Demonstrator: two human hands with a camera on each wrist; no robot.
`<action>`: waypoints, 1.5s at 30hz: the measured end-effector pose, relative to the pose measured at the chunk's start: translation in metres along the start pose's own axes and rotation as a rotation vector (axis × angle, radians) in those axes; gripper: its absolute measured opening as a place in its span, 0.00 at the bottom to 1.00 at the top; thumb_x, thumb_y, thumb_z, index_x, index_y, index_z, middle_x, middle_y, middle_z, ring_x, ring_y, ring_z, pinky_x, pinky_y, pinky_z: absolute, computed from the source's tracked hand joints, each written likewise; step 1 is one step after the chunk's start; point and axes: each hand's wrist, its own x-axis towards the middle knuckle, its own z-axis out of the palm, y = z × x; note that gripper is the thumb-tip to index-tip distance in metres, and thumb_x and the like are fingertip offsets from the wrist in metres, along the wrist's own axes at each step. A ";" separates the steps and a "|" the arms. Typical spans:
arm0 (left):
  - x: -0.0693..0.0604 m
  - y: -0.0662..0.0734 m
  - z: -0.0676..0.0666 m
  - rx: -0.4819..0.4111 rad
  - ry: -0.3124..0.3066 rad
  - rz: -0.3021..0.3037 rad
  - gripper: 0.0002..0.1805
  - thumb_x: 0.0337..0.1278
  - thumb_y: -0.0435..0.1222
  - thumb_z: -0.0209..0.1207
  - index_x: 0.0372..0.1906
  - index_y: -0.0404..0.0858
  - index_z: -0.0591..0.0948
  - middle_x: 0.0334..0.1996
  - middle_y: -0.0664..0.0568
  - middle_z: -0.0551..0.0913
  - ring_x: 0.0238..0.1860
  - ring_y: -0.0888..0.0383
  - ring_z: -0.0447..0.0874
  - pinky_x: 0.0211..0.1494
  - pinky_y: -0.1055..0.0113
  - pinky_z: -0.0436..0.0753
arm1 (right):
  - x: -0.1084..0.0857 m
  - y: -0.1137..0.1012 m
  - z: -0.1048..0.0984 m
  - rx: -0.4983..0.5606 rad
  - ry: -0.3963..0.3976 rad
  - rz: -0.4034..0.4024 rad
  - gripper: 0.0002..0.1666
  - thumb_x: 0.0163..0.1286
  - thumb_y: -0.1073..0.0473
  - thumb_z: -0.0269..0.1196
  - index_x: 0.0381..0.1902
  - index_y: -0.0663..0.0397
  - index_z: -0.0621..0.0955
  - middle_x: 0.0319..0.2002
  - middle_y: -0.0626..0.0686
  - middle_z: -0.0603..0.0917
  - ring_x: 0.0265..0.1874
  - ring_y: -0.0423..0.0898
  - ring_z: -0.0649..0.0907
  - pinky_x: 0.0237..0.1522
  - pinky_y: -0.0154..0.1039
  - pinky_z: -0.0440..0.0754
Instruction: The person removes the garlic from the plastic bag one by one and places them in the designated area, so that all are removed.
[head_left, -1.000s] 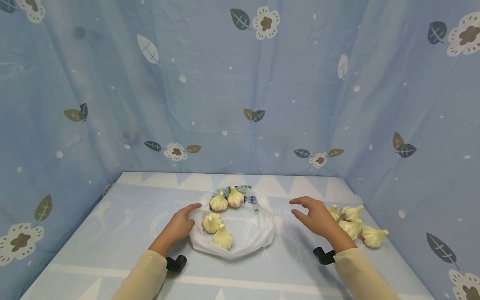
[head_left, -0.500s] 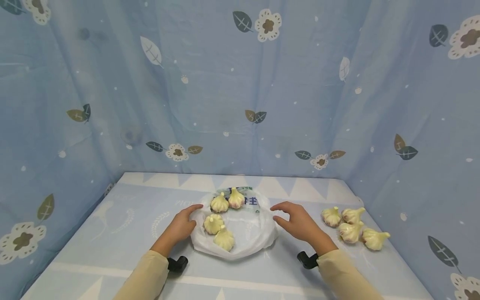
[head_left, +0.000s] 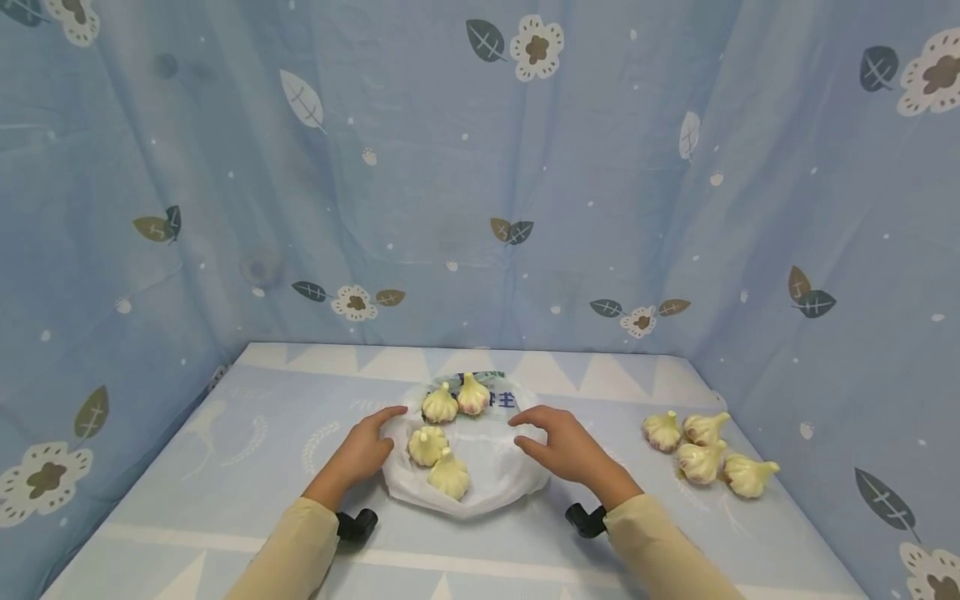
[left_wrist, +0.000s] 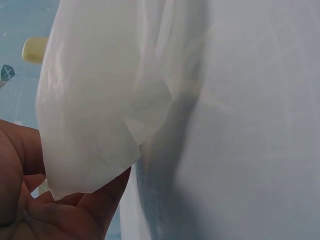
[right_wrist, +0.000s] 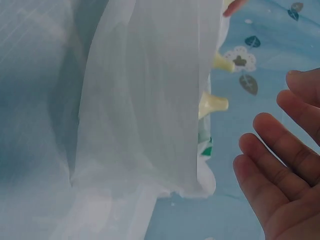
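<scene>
A white translucent plastic bag (head_left: 501, 500) lies spread on the table with its mouth upward, several garlic bulbs (head_left: 439, 404) inside it along the left and back. My left hand (head_left: 363, 450) touches the bag's left rim; the left wrist view has its fingertips hidden behind the film, so how firmly they hold is unclear. Thumb and index finger stand apart there. Over the right side of the bag's mouth hovers my right hand (head_left: 562, 446), holding nothing. In the right wrist view, its fingers (right_wrist: 287, 155) are spread loosely near the bag.
A cluster of several garlic bulbs (head_left: 700, 462) sits on the right of the table (head_left: 225, 500). Blue patterned curtains (head_left: 420, 167) hang behind and at both sides. Each wrist carries a black device (head_left: 357, 527).
My right hand has moved leftward from beside the right-hand garlic cluster to over the bag's mouth, uncovering a bulb behind it. The left hand has stayed at the bag's rim.
</scene>
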 end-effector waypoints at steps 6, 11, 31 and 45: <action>-0.001 0.002 0.000 0.001 0.002 0.002 0.33 0.58 0.26 0.46 0.70 0.45 0.67 0.72 0.38 0.64 0.71 0.41 0.63 0.67 0.41 0.67 | 0.005 -0.007 0.008 0.014 -0.023 -0.023 0.16 0.68 0.54 0.62 0.53 0.44 0.82 0.53 0.46 0.83 0.55 0.49 0.82 0.55 0.49 0.79; -0.002 0.003 0.001 0.015 -0.001 0.008 0.33 0.57 0.25 0.47 0.70 0.45 0.68 0.71 0.38 0.65 0.64 0.45 0.69 0.59 0.47 0.72 | 0.009 -0.015 0.014 0.051 -0.069 -0.014 0.17 0.68 0.53 0.61 0.54 0.43 0.81 0.54 0.46 0.83 0.55 0.49 0.81 0.55 0.50 0.79; -0.004 0.002 0.000 0.025 0.003 0.006 0.33 0.56 0.25 0.47 0.69 0.44 0.69 0.70 0.37 0.66 0.55 0.46 0.71 0.51 0.53 0.71 | 0.023 -0.035 0.043 0.119 -0.191 -0.058 0.21 0.70 0.50 0.60 0.60 0.43 0.78 0.57 0.44 0.82 0.55 0.45 0.81 0.57 0.40 0.78; -0.002 0.001 0.000 0.019 -0.004 0.007 0.33 0.56 0.25 0.47 0.69 0.44 0.69 0.70 0.36 0.66 0.55 0.46 0.72 0.51 0.53 0.72 | 0.040 -0.049 0.059 0.212 -0.209 -0.103 0.18 0.67 0.53 0.63 0.55 0.47 0.81 0.51 0.43 0.85 0.50 0.42 0.83 0.55 0.34 0.79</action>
